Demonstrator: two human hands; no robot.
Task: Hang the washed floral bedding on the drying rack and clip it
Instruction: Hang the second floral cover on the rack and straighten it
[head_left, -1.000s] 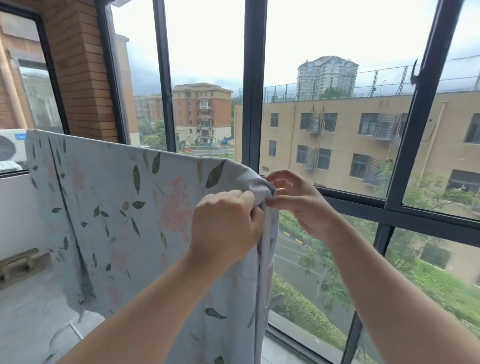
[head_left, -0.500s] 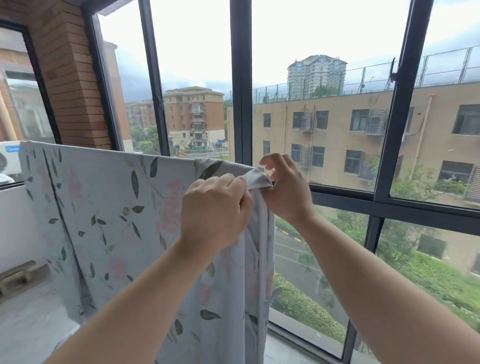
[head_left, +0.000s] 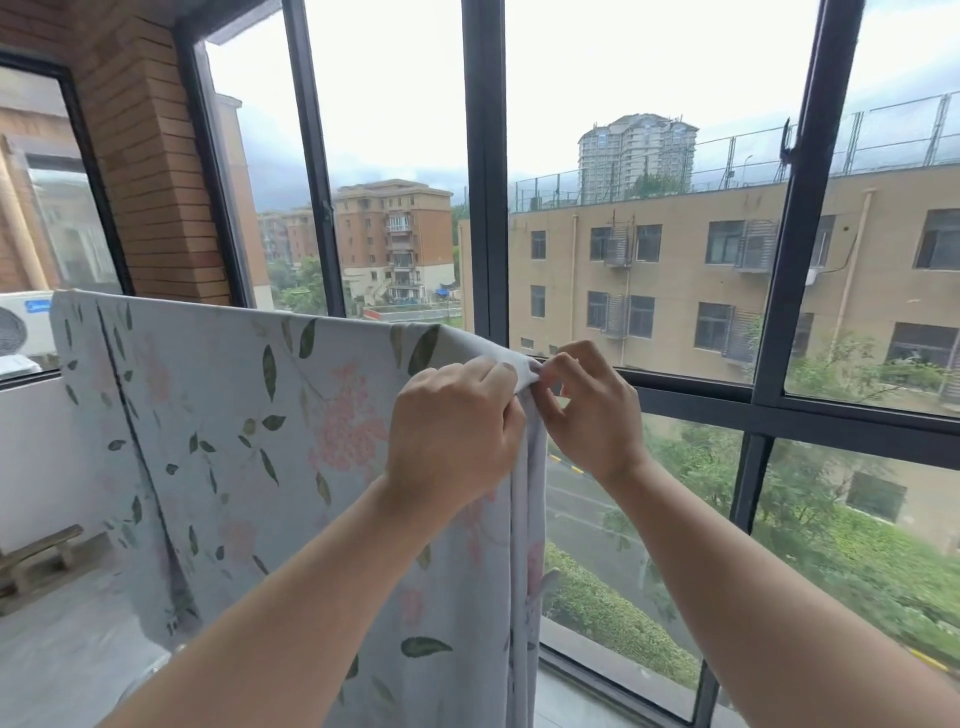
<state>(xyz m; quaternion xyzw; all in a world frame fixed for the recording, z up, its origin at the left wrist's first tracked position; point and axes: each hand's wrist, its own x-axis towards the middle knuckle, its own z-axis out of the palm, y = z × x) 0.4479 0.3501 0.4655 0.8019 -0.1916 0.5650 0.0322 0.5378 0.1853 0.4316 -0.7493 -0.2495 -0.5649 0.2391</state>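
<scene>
Little had moved: left hand (head_left: 452, 431) stayed gripping the top right corner of the floral bedding (head_left: 234, 415), right hand (head_left: 592, 415) pinching its edge just beside.

Behind the floral bedding (head_left: 234, 441), passage is blocked by the window frame (head_left: 485, 208). Open room is left right of the bedding; its top right corner is occupied by the left hand (head_left: 452, 431) and right hand (head_left: 587, 410).
</scene>
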